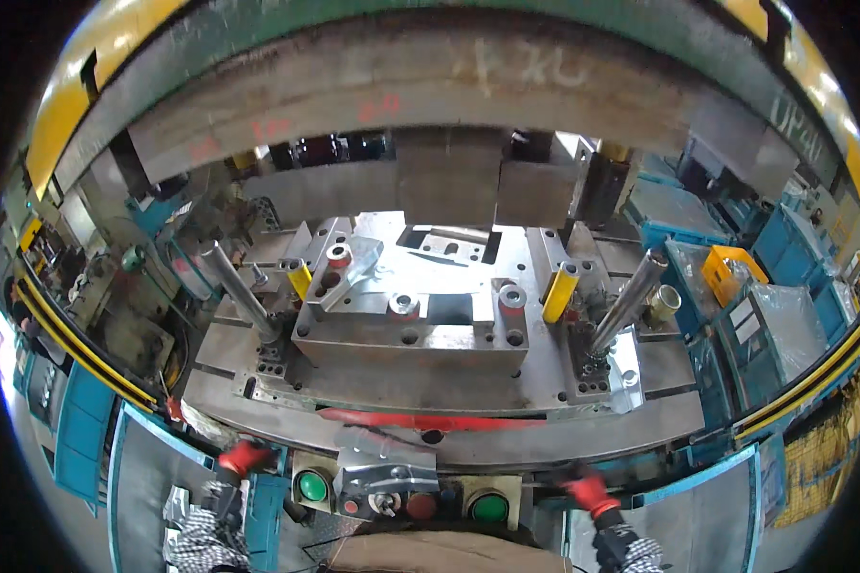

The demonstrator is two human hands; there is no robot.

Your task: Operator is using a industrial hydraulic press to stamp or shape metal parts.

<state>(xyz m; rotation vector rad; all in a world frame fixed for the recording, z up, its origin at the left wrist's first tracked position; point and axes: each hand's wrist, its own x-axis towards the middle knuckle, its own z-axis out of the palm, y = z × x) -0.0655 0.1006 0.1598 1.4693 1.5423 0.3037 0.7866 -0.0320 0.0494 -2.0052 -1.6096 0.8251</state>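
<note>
My left hand (pixel 243 458), in a red glove with dark fingertips, is left of the control box, beside the inner edge of the left blue-edged tray (pixel 143 468). My right hand (pixel 591 493), gloved the same way, is right of the box near the right blue-edged tray (pixel 702 516). The fingers of both are too small and smeared to read, and I see nothing held. Between them, a bent grey metal part (pixel 392 476) lies over the control box, flanked by a left green button (pixel 311 485) and a right green button (pixel 490 507).
Ahead, a shiny sheet-metal piece (pixel 401 258) covers the lower die (pixel 411 353), under the press's heavy upper block (pixel 430 86). Guide posts (pixel 237 286) rise on both sides. A red bar (pixel 430 421) runs along the front. Blue bins (pixel 678 210) stand at right.
</note>
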